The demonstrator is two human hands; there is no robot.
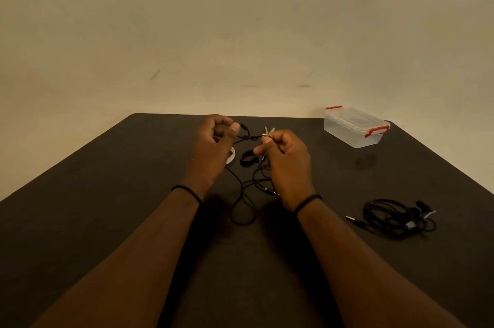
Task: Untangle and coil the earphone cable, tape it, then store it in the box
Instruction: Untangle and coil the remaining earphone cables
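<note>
Both bare hands, left hand [213,137] and right hand [283,156], pinch the thin black tangled earphone cable [242,194]: untangling step; next, tease the knot apart.

A dark brown matte tabletop [107,207] spreads beneath both hands, meeting a plain beige wall [240,33] beyond them. A black curved band [249,158] lies between the left hand [213,145] and right hand [286,164]. Pale metal blades [268,130], partly hidden, show just beyond the right hand.
</note>
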